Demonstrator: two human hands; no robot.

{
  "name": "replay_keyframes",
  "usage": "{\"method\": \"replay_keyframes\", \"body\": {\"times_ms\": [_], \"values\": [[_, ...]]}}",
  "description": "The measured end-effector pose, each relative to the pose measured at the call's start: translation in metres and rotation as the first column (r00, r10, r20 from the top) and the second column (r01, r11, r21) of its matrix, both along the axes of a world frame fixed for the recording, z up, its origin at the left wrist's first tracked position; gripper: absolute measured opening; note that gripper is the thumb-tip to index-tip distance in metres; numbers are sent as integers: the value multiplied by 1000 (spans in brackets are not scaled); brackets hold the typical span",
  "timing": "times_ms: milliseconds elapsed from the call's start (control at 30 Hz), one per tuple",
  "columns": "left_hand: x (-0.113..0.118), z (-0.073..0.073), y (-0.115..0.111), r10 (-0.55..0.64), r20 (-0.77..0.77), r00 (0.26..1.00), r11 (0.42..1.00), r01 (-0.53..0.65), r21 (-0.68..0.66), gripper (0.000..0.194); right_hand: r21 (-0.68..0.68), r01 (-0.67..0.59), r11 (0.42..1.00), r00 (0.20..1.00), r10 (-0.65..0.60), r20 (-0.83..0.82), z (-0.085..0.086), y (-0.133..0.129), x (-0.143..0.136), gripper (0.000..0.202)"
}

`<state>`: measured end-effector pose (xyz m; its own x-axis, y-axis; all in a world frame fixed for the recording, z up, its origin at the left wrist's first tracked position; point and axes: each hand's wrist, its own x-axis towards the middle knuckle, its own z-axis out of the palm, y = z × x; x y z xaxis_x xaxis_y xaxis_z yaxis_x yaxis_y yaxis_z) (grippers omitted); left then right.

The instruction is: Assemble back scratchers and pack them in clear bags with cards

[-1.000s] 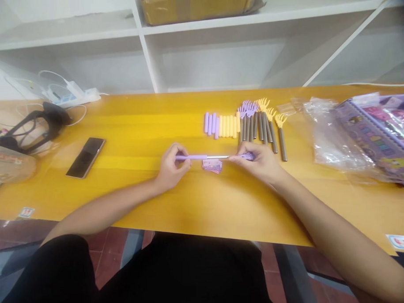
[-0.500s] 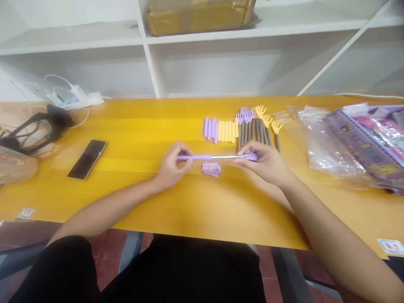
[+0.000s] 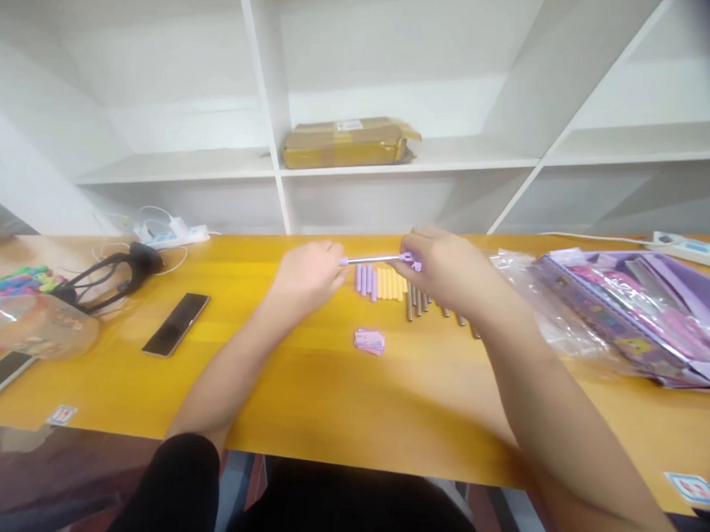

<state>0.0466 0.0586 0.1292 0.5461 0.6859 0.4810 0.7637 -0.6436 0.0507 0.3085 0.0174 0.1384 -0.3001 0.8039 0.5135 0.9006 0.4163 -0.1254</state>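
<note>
Both hands hold one back scratcher (image 3: 373,259) level above the table, with its thin metal rod showing between them. My left hand (image 3: 309,277) is closed around the purple handle, and only the handle's end shows past the fingers. My right hand (image 3: 445,270) grips the purple claw end, which the fingers mostly cover. Beneath the rod lie purple tubes (image 3: 366,283) and yellow tubes (image 3: 391,283) in a row. Dark metal rods (image 3: 418,302) of other back scratchers stick out below my right hand, their claw heads hidden. A small stack of purple cards (image 3: 369,341) lies nearer me.
A phone (image 3: 176,325) lies on the left, near black straps (image 3: 116,274) and an orange-tinted tub (image 3: 54,327). To the right are clear plastic bags (image 3: 558,313) and a purple box (image 3: 613,311). A taped carton (image 3: 344,144) sits on the shelf behind.
Both hands have moved away from me with the back scratcher, from near the cards to over the tubes. My right hand now covers more of the claw. The camera view has tipped upward.
</note>
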Motion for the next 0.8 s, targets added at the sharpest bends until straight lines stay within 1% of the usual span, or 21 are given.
{"method": "replay_keyframes", "body": {"times_ms": [67, 133, 200, 267, 300, 367, 433, 500, 567, 600, 667, 733, 800], "values": [[2, 1, -4, 80, 22, 997, 994, -81, 67, 20, 28, 106, 994, 994, -106, 23, -2, 1, -12, 22], [4, -4, -7, 123, 22, 992, 989, -125, 74, 20, 35, 164, 986, 986, -165, 16, -10, 3, -23, 22], [6, -9, -7, 174, -26, 984, 985, -173, 12, 19, 23, 172, 985, 985, -172, -7, -20, 9, -28, 23], [5, -11, -1, 242, -116, 963, 965, -252, -77, 18, -10, 158, 987, 987, -158, -31, -27, 19, -21, 24], [3, -10, 5, 275, -159, 948, 950, -294, -109, 18, -25, 160, 987, 986, -161, -45, -28, 25, -12, 24], [-11, -5, 21, 333, -195, 923, 926, -359, -119, 20, -38, 206, 978, 976, -208, -69, -26, 36, 22, 24], [-37, 3, 41, 395, -173, 902, 907, -413, -86, 24, -25, 304, 952, 947, -305, -98, -22, 42, 70, 25], [-68, 10, 61, 476, -140, 868, 872, -486, -51, 28, -9, 388, 922, 914, -386, -127, -21, 43, 120, 28], [-94, 13, 75, 495, -167, 853, 860, -509, -47, 30, -40, 429, 902, 891, -431, -141, -25, 43, 160, 26], [-103, 13, 79, 499, -194, 845, 856, -516, -45, 32, -59, 452, 890, 879, -455, -140, -28, 44, 174, 24], [-111, 12, 83, 503, -242, 830, 851, -524, -29, 36, -74, 486, 871, 859, -492, -146, -34, 45, 190, 19], [-110, 13, 82, 515, -256, 818, 846, -533, 0, 40, -73, 508, 859, 844, -512, -158, -37, 47, 196, 15], [-106, 13, 80, 532, -241, 812, 840, -542, 27, 40, -77, 522, 850, 831, -527, -181, -35, 47, 197, 15]]}}
